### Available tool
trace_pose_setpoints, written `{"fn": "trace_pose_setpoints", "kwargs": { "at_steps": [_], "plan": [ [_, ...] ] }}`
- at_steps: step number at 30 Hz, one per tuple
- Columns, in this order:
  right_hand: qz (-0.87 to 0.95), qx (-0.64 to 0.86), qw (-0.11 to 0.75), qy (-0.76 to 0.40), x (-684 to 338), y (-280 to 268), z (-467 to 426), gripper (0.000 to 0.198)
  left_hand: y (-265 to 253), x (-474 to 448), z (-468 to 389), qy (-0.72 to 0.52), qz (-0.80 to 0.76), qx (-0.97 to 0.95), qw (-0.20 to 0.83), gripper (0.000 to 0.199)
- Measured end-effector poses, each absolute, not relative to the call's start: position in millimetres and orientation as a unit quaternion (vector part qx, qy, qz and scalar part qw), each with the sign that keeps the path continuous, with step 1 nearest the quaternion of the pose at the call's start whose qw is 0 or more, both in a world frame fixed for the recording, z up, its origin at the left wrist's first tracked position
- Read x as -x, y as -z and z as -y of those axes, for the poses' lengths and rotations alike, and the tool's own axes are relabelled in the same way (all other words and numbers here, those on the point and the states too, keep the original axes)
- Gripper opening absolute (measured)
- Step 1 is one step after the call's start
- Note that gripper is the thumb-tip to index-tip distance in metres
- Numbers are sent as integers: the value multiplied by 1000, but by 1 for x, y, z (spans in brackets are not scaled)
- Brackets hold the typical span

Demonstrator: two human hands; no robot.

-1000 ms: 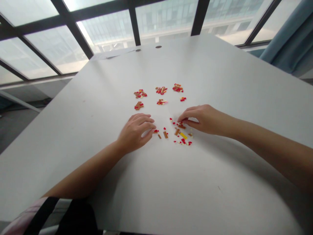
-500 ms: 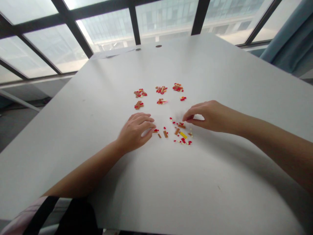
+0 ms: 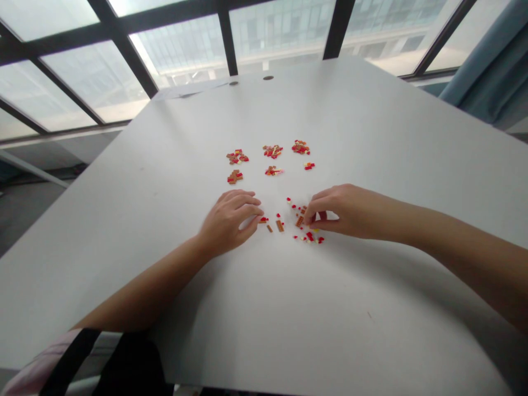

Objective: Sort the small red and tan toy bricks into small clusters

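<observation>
My left hand [image 3: 231, 220] rests on the white table [image 3: 264, 313], fingers spread and loosely bent. Its thumb and index tips are beside a small red brick [image 3: 264, 219]; nothing shows held in it. My right hand [image 3: 338, 212] reaches down into the loose toy bricks with thumb and index finger drawn together in a pinch. Whatever is between those fingertips is hidden. Next to them lies a brown brick [image 3: 300, 221], and the hand covers most of a yellow brick [image 3: 316, 230]. Between my hands lies another brown brick [image 3: 280, 226]. Small red bricks [image 3: 309, 236] lie nearest me.
Farther back lie sorted piles: a left pile [image 3: 237, 157], a middle pile [image 3: 273, 151] and a right pile [image 3: 301, 147]. Smaller groups lie in front: brown pieces [image 3: 235, 177], mixed pieces [image 3: 273, 171] and red-orange pieces [image 3: 309, 165]. Windows stand behind the table.
My right hand has moved left and toward me, from beside the bricks to over the yellow brick, covering most of it. My left hand has stayed in place.
</observation>
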State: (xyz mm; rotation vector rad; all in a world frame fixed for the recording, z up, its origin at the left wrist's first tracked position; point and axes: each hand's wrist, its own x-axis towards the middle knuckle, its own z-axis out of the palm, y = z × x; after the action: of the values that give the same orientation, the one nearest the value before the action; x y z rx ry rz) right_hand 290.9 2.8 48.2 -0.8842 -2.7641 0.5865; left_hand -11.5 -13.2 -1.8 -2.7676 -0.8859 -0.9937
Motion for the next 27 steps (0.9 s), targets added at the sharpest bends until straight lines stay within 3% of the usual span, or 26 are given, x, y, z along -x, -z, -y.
{"fn": "trace_pose_setpoints", "kwargs": {
  "at_steps": [17, 22, 27],
  "plan": [
    [928, 305, 32, -213, -288, -54, -1, 17, 1, 11, 13, 326, 284, 901, 37, 12],
    [918, 324, 89, -209, -297, -58, -9, 15, 1, 11, 13, 324, 285, 901, 36, 12],
    [875, 446, 170, -81, -326, -54, -42, 17, 2, 11, 13, 326, 285, 900, 36, 12]
  ]
}}
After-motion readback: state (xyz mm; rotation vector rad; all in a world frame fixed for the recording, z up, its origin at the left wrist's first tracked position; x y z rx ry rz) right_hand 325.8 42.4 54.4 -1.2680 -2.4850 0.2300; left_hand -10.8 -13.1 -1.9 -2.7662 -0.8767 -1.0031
